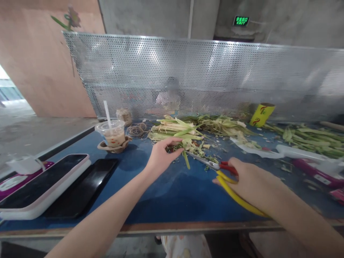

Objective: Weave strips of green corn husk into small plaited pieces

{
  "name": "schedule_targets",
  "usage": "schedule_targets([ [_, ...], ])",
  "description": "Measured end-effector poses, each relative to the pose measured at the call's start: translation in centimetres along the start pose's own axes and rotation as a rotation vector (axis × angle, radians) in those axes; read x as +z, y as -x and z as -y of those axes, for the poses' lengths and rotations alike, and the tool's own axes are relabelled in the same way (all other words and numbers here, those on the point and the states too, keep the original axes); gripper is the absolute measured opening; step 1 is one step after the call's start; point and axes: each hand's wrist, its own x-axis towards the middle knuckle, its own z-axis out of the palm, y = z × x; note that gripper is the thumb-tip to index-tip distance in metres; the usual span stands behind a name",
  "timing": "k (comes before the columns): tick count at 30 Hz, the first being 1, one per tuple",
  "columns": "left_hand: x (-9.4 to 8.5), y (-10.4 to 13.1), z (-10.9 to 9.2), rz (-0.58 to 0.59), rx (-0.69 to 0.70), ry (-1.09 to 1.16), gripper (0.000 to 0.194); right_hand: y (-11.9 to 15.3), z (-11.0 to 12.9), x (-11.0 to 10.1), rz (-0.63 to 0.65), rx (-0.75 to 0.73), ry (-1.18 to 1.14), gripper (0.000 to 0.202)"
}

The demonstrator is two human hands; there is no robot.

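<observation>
My left hand (166,152) pinches a small green plant piece (186,158) with leafy bits, near the middle of the blue table (172,204). Round the red and yellow handles of a pair of scissors (214,165) my right hand (240,179) is closed. The scissor blades point left and reach the plant piece by my left fingertips; how far apart they are is hard to tell. Just behind my left hand lies a pile of pale green stalks (174,129). Small green trimmings (212,157) are scattered around the blades.
At the left are a drink cup (113,134) with a straw, twine (137,130) and two phones (83,188). A yellow roll (262,115), more stalks (309,138) and a purple power strip (317,172) are at the right. Behind stands a perforated metal screen (188,71); a person shows through it.
</observation>
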Motion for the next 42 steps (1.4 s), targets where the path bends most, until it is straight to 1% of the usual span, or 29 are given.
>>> schedule_targets([
  [6,-0.1,0.2,-0.3,0.004,-0.005,-0.046,0.024,0.0,0.1,0.2,-0.024,-0.013,0.015,0.045],
  [10,-0.1,0.2,-0.3,-0.011,0.02,-0.069,0.024,0.1,0.5,0.0,-0.039,-0.008,0.041,0.044],
  [15,-0.2,0.2,-0.4,-0.005,0.027,-0.1,0.023,0.1,0.6,0.0,0.015,-0.005,0.048,0.041],
  [17,-0.2,0.3,-0.6,-0.009,0.042,-0.12,0.023,0.2,0.5,0.1,-0.005,-0.003,0.058,0.041],
  [20,-0.4,0.3,-0.8,-0.011,0.074,-0.131,0.024,0.2,0.3,0.2,-0.05,0.002,0.05,0.046],
  [26,-0.5,0.3,-0.9,-0.013,0.047,-0.115,0.023,0.3,0.4,0.0,-0.017,0.002,0.065,0.043],
  [29,-0.5,0.3,-1.0,-0.013,0.043,-0.115,0.023,0.2,0.4,0.1,-0.028,-0.008,0.047,0.043],
  [33,-0.5,0.4,-1.2,-0.016,0.043,-0.146,0.023,0.2,0.0,0.1,-0.04,0.018,0.046,0.043],
  [42,-0.3,0.6,-0.8,-0.016,0.122,-0.212,0.024,0.3,0.2,0.3,-0.048,-0.003,0.069,0.044],
])
